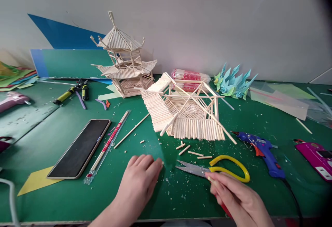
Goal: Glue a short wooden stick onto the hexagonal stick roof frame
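My left hand (141, 178) rests low over the green table, its fingers curled together; a tiny pale bit shows at the fingertips, too small to name. My right hand (233, 194) is closed with thumb and finger pinched, around a slim tool with a red handle (223, 206) that is mostly hidden by the palm. Just beyond it lie yellow-handled scissors (194, 169), blades slightly apart. Several short cut sticks (195, 153) are scattered above the blades. Behind them stands a six-sided stick roof frame (181, 106), covered with sticks on its left and front sides.
At the back stands a finished-looking stick pagoda (121, 54). A blue glue gun (261, 149) lies right, near a magenta device (316, 158). Left are a phone (80, 149), wrapped chopsticks (109, 144) and pliers (72, 90). Blue folded paper (234, 82) sits by the wall.
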A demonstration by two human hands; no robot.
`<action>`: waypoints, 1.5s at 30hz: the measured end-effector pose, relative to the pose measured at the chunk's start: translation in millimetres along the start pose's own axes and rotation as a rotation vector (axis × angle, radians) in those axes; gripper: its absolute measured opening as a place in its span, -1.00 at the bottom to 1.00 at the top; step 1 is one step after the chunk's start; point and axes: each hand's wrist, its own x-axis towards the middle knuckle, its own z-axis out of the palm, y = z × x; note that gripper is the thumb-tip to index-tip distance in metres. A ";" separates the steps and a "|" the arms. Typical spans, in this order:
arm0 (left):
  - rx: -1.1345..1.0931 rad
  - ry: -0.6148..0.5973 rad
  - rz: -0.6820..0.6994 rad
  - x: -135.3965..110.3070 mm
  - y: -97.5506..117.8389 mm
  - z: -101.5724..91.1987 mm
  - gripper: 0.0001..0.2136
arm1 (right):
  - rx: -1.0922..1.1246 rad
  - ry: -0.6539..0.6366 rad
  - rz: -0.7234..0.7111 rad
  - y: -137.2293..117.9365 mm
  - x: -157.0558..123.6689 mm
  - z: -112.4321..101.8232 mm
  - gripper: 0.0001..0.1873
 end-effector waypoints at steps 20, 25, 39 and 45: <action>-0.723 0.100 -0.012 32.3 73.5 -9.1 -0.84 | -0.095 0.086 -0.352 -14.0 28.1 -1.2 -0.79; -0.908 -0.052 -0.134 49.6 83.7 -10.1 -0.79 | -0.133 0.075 -0.431 -14.9 29.7 -11.5 -0.76; -1.628 -0.395 -0.421 73.6 94.0 -1.7 -0.78 | -0.180 -0.074 -0.413 -23.0 29.8 -44.6 -0.76; -1.781 -0.418 -0.561 73.2 99.6 9.6 -0.77 | -0.275 0.268 -0.211 1.4 24.1 -68.7 -0.82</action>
